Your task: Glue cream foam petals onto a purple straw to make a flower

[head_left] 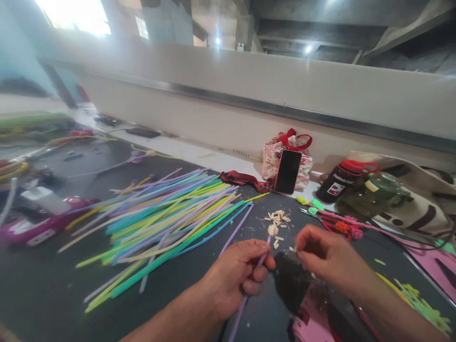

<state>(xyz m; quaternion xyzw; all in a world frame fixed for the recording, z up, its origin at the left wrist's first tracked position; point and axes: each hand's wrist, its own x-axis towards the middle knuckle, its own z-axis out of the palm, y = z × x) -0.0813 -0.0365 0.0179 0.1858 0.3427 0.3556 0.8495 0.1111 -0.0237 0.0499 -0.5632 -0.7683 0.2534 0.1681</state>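
My left hand (pixel 245 270) is closed around a light purple pipe cleaner (pixel 239 311) that runs down toward the near edge. At its top, just above my thumb, sits a small cream fuzzy bud (pixel 273 230). To the right, my right hand (pixel 322 249) pinches a short pale piece (pixel 292 249) between thumb and finger, apart from the bud. Short cream cut pieces (pixel 280 217) lie in a small heap beyond the hands. On the left spreads a large bunch of pipe cleaners (pixel 167 213) in purple, blue, green, yellow and cream.
A phone (pixel 288 172) leans on a patterned bag (pixel 269 161) by the partition. Right of it stand a black bottle (pixel 335 183) and a green jug (pixel 374 195). A purple glue gun (pixel 46 221) lies far left. Green cut pieces (pixel 423 304) lie at the lower right.
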